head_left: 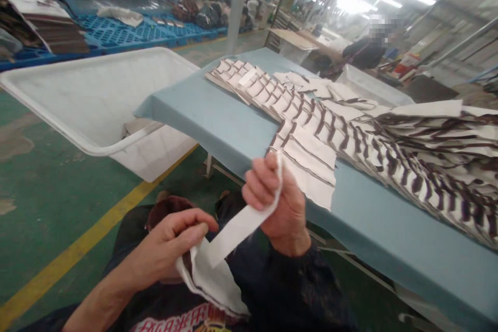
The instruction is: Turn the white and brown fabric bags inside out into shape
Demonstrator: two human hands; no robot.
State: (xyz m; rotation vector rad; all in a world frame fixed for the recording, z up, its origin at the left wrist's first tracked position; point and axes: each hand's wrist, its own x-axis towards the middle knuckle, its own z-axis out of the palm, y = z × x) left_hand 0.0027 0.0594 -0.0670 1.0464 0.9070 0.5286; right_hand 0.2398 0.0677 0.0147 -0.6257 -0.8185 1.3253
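both hands [229, 218] grip a white strip [237, 228] beside the blue table [218, 119].

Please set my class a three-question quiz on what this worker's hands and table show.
1. True or false: the left hand and right hand both grip the strip.
2. The tub stands: A) on a shelf; B) on the floor beside the table; C) on a pallet.
3. Fill in: the striped pieces on the table lie ___ one another.
Key: 1 true; 2 B; 3 overlapping.
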